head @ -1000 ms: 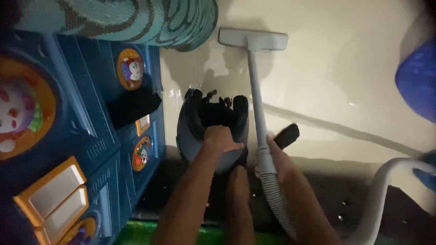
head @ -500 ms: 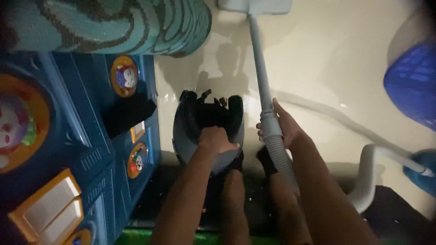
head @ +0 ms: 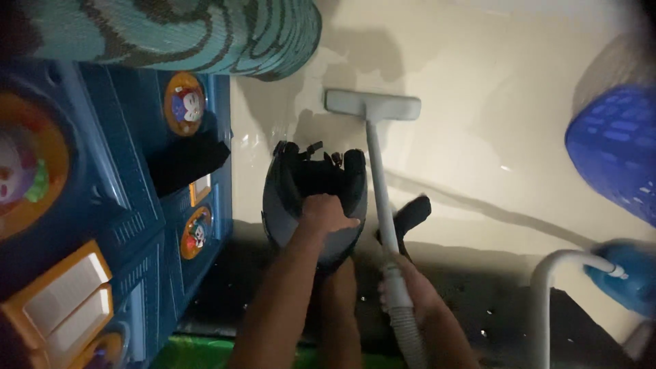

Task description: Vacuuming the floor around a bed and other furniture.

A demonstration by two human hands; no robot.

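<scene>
Vacuuming looked mid-job as far as I could judge: floor head was flat on the cream floor, well out ahead of me, w/ bare floor all round it, and nothing told me which part was done. My left hand was closed over the top handle of the dark canister vacuum, fingers wrapped on it. My right hand gripped the pale wand low down, right where the ribbed hose joins, fingers curled round. Canister sat just left of the wand, near my legs. Surface: glossy, reflective, dim light; a dark mat w/ pale specks under me. Room: blue toy panel w/ orange buttons at left, rolled teal mat above it, blue basket at right.
</scene>
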